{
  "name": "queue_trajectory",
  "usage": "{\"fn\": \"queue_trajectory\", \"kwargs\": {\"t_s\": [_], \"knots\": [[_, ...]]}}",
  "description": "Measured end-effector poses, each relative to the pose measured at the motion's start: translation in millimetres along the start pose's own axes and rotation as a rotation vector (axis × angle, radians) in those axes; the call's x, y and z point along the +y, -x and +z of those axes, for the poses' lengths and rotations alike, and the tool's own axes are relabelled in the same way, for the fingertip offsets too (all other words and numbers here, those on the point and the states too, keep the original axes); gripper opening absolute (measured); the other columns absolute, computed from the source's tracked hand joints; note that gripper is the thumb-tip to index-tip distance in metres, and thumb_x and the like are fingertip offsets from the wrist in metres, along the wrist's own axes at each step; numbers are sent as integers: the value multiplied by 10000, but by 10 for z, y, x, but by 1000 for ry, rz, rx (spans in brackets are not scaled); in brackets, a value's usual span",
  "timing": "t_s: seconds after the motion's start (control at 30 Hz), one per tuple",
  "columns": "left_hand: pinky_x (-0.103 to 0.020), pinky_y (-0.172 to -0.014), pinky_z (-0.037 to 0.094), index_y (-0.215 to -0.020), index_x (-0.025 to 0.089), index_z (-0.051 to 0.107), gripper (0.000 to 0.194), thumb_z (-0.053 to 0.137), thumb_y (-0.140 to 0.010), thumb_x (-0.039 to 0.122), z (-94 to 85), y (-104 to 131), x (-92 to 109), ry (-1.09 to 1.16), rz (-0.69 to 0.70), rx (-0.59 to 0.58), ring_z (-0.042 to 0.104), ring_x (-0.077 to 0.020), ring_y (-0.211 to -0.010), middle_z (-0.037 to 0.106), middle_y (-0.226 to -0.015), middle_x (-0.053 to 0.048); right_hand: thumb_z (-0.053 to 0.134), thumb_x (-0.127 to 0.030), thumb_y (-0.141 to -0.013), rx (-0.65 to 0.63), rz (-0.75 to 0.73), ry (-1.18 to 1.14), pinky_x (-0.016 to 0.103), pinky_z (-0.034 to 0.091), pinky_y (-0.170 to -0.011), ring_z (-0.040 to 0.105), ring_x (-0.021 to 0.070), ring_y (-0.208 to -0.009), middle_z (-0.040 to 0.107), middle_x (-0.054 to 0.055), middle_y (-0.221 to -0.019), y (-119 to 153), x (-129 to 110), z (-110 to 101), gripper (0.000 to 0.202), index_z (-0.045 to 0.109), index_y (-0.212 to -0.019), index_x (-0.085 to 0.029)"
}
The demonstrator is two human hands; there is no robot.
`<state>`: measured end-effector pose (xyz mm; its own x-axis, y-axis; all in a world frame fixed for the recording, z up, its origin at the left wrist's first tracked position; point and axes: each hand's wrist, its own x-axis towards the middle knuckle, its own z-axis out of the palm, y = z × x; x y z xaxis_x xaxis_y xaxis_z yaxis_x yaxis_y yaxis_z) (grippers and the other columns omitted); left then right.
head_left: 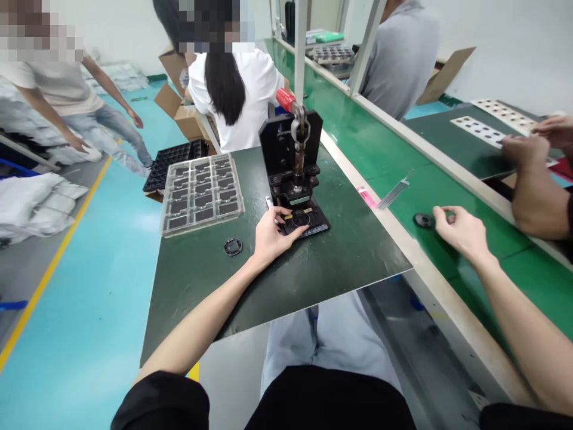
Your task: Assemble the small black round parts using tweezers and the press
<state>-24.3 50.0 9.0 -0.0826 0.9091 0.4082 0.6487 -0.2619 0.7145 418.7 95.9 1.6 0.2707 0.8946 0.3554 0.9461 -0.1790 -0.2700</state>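
Note:
My left hand (271, 236) is at the base of a black toggle press (293, 152) with a red handle. Its thumb and forefinger lie at opposite edges of a round black part (301, 218) in the press fixture, gripping it. On the green belt to the right, my right hand (463, 234) has its fingers curled together, with the fingertips at the edge of another round black part (422, 220). A black ring-shaped part (233, 246) rests on the dark green table (197, 286), left of my left hand.
A clear tray (242, 206) of dark square pieces stands at the table's left, with a black tray (176, 160) beyond. Thin rods (394, 192) and a pink item (367, 196) lie by the belt (452, 173). Other people are ahead, left and right; a co-worker's hands (528, 149) reach in.

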Motion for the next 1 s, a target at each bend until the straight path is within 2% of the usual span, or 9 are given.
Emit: {"fn": "queue_trajectory", "kwargs": {"t_s": [0.13,0.23,0.33,0.53,0.63,0.7,0.77,0.87,1.0], "knots": [[-282,-709,509,-996,222,604,448,893,-724,430,-15,1,-17,28,7,-10,636,-152,-798,721,-963,-12,806,-408,-780,-146,256,-129,326,360,-648,497,161,-612,624,32,-696,7,-244,-73,354,737,-1007,-145],[-292,-729,521,-1007,223,591,462,894,-723,426,-10,5,-35,35,0,-20,648,-159,-821,715,-965,-12,788,-346,-783,-233,267,-243,325,354,-614,475,144,-549,556,-8,-564,51,-368,-164,196,706,-772,-169],[-303,-748,530,-1027,221,577,485,898,-717,410,5,19,-61,45,-10,-42,649,-169,-847,711,-987,-18,782,-428,-779,-317,247,-266,329,362,-572,463,149,-500,521,-10,-491,145,-385,-220,297,654,-657,-189],[-363,-847,560,-1090,211,526,419,810,-797,305,-24,147,-97,34,110,-112,638,-226,-1019,690,-1182,-90,772,-778,-575,-167,92,-279,354,415,-477,543,201,-463,606,40,-573,451,-151,-213,553,618,-665,-254],[-395,-912,560,-1132,206,504,315,697,-889,262,-89,231,-90,31,224,-100,626,-251,-1116,668,-1228,-121,799,-839,-444,-234,144,-347,356,383,-438,495,192,-427,532,20,-497,570,-88,-304,645,566,-611,-261],[-418,-960,548,-1127,200,509,246,643,-922,225,-125,280,-75,-1,292,-37,621,-258,-1154,664,-1216,-133,777,-856,-487,-226,166,-397,342,349,-434,431,163,-417,453,-15,-471,650,-160,-433,655,561,-637,-256],[-417,-954,548,-1101,193,530,164,582,-946,174,-140,333,-48,-53,385,10,635,-247,-1126,677,-1154,-125,716,-840,-631,-74,59,-368,326,336,-452,417,152,-430,429,-29,-481,759,-344,-568,616,576,-696,-243],[-371,-871,561,-1062,175,571,132,499,-966,120,-128,442,24,-113,598,-60,662,-214,-997,701,-1024,-93,674,-664,-849,114,-372,-270,301,372,-504,499,153,-483,525,-6,-548,1011,-794,-631,454,625,-795,-216],[-326,-859,551,-1127,133,622,199,478,-994,169,-97,612,149,-179,914,-296,665,-205,-1022,726,-1081,-114,625,-320,-982,-47,-882,-343,284,405,-593,524,131,-548,584,-14,-621,1391,-1461,-396,163,636,-869,-202]]}}
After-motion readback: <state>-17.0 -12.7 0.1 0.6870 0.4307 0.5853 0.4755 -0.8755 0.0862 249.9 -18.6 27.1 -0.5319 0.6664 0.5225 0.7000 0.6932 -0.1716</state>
